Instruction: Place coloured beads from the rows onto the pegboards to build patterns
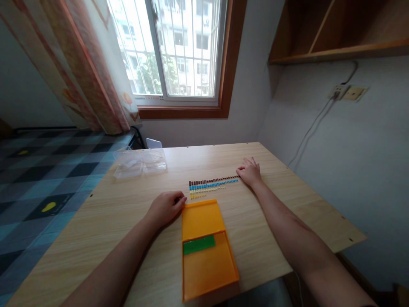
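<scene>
Small brown pieces (212, 180) form the farthest of several rows on the table. Nearer rows hold blue pieces (211, 185), cream pieces (207, 189) and yellow pieces (197, 196). My right hand (250, 171) is at the right end of the brown row, thumb and forefinger pinched, other fingers raised; what the pinch holds is hidden. By the left end of the yellow row, my left hand (168, 206) rests with curled fingers beside the far left corner of an open orange case (209, 273). Inside the case lies a green strip (199, 244).
Clear plastic boxes (140, 164) stand at the table's (143, 264) back left. A bed (57, 179) lies left of the table. Behind it are a window (188, 55) and curtain (89, 64); a cable (308, 138) hangs on the right wall.
</scene>
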Motion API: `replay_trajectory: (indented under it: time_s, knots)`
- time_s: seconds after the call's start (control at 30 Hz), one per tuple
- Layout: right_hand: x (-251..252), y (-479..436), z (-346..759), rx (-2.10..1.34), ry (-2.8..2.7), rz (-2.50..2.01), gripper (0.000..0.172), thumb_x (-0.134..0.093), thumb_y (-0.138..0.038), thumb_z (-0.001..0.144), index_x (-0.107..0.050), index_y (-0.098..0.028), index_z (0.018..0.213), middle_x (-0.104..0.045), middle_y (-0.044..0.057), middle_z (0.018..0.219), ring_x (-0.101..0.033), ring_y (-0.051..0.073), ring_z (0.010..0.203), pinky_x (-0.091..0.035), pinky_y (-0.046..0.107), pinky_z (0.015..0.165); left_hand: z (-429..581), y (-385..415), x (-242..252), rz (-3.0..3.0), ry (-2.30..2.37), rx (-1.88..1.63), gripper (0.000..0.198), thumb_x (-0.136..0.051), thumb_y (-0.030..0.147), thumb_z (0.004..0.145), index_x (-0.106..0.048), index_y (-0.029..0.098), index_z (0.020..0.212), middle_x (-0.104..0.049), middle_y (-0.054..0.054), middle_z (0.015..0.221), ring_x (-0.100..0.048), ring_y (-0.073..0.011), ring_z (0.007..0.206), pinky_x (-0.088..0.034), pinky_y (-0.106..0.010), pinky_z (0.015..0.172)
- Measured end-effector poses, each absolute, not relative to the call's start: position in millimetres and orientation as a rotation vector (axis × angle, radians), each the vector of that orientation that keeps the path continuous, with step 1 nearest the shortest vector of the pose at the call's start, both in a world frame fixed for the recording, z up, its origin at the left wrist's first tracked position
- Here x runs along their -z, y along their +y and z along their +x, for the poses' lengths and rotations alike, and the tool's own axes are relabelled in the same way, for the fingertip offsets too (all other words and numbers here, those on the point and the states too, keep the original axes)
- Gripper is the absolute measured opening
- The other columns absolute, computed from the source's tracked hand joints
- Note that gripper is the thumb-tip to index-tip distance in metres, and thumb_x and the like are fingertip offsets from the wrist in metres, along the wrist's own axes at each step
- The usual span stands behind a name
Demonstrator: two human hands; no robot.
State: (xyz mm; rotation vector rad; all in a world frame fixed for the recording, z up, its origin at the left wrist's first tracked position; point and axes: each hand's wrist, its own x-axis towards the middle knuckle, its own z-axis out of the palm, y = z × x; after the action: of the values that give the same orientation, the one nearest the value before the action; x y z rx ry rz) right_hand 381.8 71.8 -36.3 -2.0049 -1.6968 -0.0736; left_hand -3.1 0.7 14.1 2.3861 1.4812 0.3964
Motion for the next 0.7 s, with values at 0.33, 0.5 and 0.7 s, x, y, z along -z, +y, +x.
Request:
replay_trajectory:
  time_s: [0.33,0.5,0.7]
  knots:
    - [31.7,65.8,376.7,0.065,-1.702,-1.981,0.016,-0.070,-0.029,0.084,-0.084,-0.024,0.090,-0.055,0.011,0.153,-0.031,0.039,0.151,-0.024,0.066,0.119,-3.9,0.7,-12.8,2.387,1.481,-0.400,0.028,-0.052,0.035,0.096,-0.070,0.020,0.080,-0.073,-0.004,0.078,-0.061,-0.0177,0.068,-0.033,-0.028,0.063]
    - [13.1,56.1,369.6,0.079,-1.686,-1.909,0.016,-0.067,-0.024,0.084,-0.083,-0.020,0.087,-0.059,0.014,0.148,-0.037,0.040,0.147,-0.027,0.065,0.118,-2.6,-0.4,-13.7,2.396,1.480,-0.397,0.028,-0.052,0.034,0.096,-0.069,0.020,0.080,-0.073,-0.005,0.079,-0.062,-0.0179,0.070,-0.034,-0.028,0.063]
    - [-41.5,18.9,353.8,-0.035,-1.876,-1.649,0.017,-0.065,-0.024,0.090,-0.081,-0.020,0.092,-0.078,0.009,0.101,-0.069,0.023,0.096,-0.052,0.037,0.093,-1.1,-3.1,-16.5,2.405,1.462,-0.385,0.027,-0.052,0.034,0.096,-0.068,0.020,0.078,-0.073,-0.005,0.079,-0.061,-0.0172,0.069,-0.034,-0.028,0.063]
